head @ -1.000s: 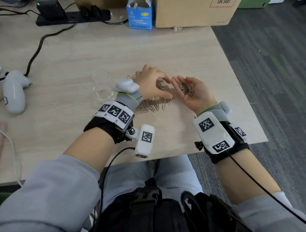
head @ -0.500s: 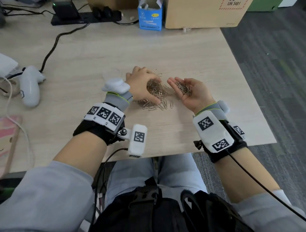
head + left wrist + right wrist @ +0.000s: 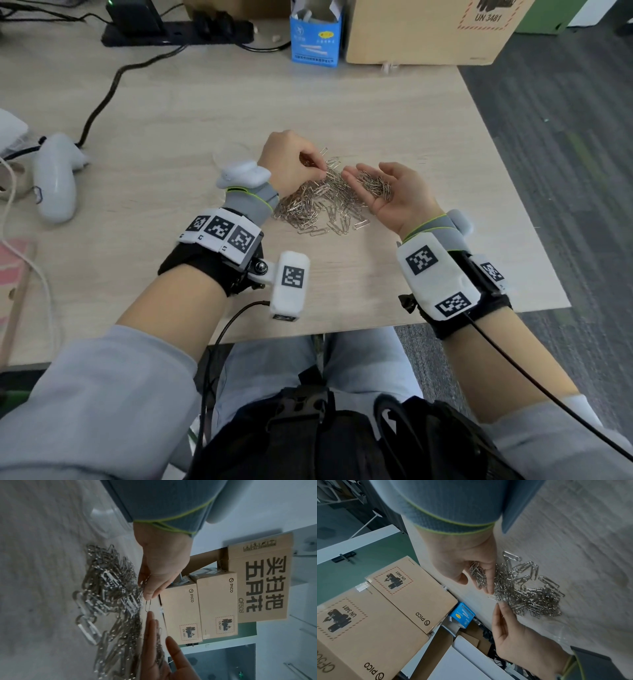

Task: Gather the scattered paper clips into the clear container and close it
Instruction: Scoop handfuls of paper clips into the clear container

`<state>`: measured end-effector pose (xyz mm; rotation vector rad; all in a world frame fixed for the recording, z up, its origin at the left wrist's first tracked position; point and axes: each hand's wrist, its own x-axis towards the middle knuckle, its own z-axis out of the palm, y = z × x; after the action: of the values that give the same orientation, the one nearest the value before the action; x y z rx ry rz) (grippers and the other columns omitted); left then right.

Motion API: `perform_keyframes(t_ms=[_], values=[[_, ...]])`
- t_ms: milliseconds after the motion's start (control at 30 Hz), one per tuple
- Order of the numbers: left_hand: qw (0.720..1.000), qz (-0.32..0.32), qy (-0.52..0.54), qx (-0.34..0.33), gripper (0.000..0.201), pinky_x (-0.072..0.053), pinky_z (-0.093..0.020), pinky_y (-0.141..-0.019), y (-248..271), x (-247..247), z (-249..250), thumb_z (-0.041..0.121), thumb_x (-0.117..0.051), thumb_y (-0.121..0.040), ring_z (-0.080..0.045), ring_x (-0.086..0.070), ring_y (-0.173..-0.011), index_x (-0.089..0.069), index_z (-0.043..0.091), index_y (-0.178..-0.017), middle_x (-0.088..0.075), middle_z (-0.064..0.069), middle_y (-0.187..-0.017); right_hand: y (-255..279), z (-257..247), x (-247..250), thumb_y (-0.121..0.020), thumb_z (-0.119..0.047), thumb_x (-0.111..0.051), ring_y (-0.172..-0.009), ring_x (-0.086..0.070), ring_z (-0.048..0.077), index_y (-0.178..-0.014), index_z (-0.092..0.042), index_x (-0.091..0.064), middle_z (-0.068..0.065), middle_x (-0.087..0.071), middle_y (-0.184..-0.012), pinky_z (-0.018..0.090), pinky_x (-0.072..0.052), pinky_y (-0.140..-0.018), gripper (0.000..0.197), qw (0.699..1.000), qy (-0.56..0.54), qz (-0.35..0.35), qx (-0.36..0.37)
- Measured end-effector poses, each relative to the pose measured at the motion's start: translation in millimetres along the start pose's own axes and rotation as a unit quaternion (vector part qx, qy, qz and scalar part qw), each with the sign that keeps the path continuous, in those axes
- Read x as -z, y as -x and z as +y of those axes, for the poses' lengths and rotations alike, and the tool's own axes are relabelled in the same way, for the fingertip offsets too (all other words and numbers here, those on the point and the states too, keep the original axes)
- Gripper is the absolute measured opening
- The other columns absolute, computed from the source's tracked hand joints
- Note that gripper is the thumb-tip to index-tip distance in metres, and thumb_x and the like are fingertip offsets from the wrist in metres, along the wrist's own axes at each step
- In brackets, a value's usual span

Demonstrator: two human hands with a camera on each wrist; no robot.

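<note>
Resting palm-up near the table (image 3: 394,291) edge, right hand (image 3: 394,197) cups a bunch of clips, fingers relaxed. Left hand (image 3: 291,164) pinches clips above the paper clips (image 3: 318,209) pile. Clear container (image 3: 233,154) just behind the left wrist, lid off.

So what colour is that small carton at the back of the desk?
The small carton is blue with a yellow oval mark, clearest in the head view.

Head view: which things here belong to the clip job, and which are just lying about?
Job:
- clip pile on table
- clips cupped in right hand
- left hand, pinching clips
- clear container, behind left wrist

Lying about:
- white controller
- blue box
- cardboard box
- power strip
- black cable
</note>
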<state>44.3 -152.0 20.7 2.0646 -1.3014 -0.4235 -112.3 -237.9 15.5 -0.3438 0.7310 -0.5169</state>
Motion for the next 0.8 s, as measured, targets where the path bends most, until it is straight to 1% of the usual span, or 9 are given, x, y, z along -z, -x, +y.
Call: perform_keyframes(t_ms=[67,133,267,333,433,533,600,667,800], values=[[0.999,0.009,0.039,-0.008,0.015,-0.044,-0.015,-0.064,-3,4,4,0.018,-0.078,-0.066,-0.001,-0.053,-0.057,-0.074,0.012,-0.080,-0.071,-0.008,-0.076,-4,2,-3,-0.095,-0.006,-0.037,-0.096,-0.061,0.047,-0.125,0.013,-0.042,0.034,-0.052,-0.124,0.044,-0.059,-0.072,0.036,1.000,0.005,0.003,0.001],[0.996,0.012,0.089,-0.022,0.016,-0.049,-0.023,-0.067,-5,8,10,0.018,-0.079,-0.065,-0.006,-0.058,-0.062,-0.074,0.013,-0.079,-0.072,-0.012,-0.077,-10,7,-7,-0.094,-0.005,-0.038,-0.094,-0.062,0.046,-0.129,0.009,-0.038,0.029,-0.050,-0.130,0.043,-0.061,-0.067,0.037,1.000,0.012,0.006,0.004],[0.991,-0.015,0.126,-0.047,0.013,-0.047,-0.016,-0.065,-9,6,25,0.016,-0.079,-0.066,-0.007,-0.060,-0.066,-0.073,0.013,-0.077,-0.071,-0.009,-0.075,-13,13,-20,-0.095,-0.007,-0.039,-0.097,-0.061,0.041,-0.103,0.004,-0.051,0.019,-0.060,-0.099,0.041,-0.060,-0.066,0.019,0.998,0.058,-0.020,-0.015],[0.991,-0.044,0.113,-0.065,0.013,-0.046,-0.014,-0.067,-9,0,32,0.015,-0.079,-0.066,-0.003,-0.060,-0.064,-0.074,0.011,-0.077,-0.069,-0.005,-0.074,-13,15,-25,-0.096,-0.009,-0.034,-0.085,-0.064,0.031,-0.091,0.000,-0.057,0.015,-0.066,-0.082,0.038,-0.060,-0.062,0.025,0.996,0.076,-0.034,-0.026],[0.992,-0.064,0.086,-0.074,0.015,-0.048,-0.017,-0.071,-10,0,34,0.015,-0.078,-0.066,-0.002,-0.059,-0.065,-0.074,0.009,-0.079,-0.071,-0.008,-0.079,-14,19,-31,-0.096,-0.006,-0.031,-0.070,-0.068,0.019,-0.090,-0.007,-0.059,0.006,-0.072,-0.064,0.033,-0.059,-0.059,0.029,0.996,0.076,-0.042,-0.037],[0.990,-0.053,0.104,-0.075,0.013,-0.051,-0.017,-0.066,-5,11,30,0.014,-0.074,-0.069,0.000,-0.062,-0.062,-0.074,0.008,-0.081,-0.071,-0.007,-0.079,-15,22,-35,-0.097,-0.005,-0.034,-0.065,-0.068,0.022,-0.085,-0.003,-0.058,0.010,-0.070,-0.060,0.030,-0.058,-0.057,0.027,0.997,0.056,-0.031,-0.035],[0.987,-0.014,0.156,-0.047,0.008,-0.056,-0.026,-0.058,4,22,21,0.010,-0.070,-0.074,-0.010,-0.067,-0.057,-0.072,0.007,-0.081,-0.069,-0.008,-0.076,-16,27,-40,-0.097,-0.007,-0.036,-0.062,-0.069,0.029,-0.082,0.004,-0.057,0.018,-0.067,-0.066,0.031,-0.058,-0.058,0.028,0.998,0.030,-0.034,-0.052],[0.984,0.045,0.170,-0.022,0.008,-0.058,-0.032,-0.061,10,27,8,0.010,-0.065,-0.077,-0.016,-0.069,-0.063,-0.070,0.007,-0.083,-0.069,-0.006,-0.077,-17,30,-43,-0.097,-0.006,-0.034,-0.059,-0.069,0.033,-0.083,0.010,-0.057,0.025,-0.068,-0.068,0.032,-0.058,-0.060,0.031,0.997,0.014,-0.046,-0.062],[0.992,0.102,0.068,0.017,0.023,-0.038,-0.005,-0.068,29,43,-22,0.028,-0.068,-0.076,-0.012,-0.057,-0.086,-0.071,0.013,-0.093,-0.071,-0.003,-0.095,-21,39,-51,-0.097,-0.004,-0.033,-0.062,-0.069,0.037,-0.085,0.011,-0.055,0.029,-0.068,-0.067,0.034,-0.058,-0.066,0.029,0.997,0.006,-0.046,-0.067]])
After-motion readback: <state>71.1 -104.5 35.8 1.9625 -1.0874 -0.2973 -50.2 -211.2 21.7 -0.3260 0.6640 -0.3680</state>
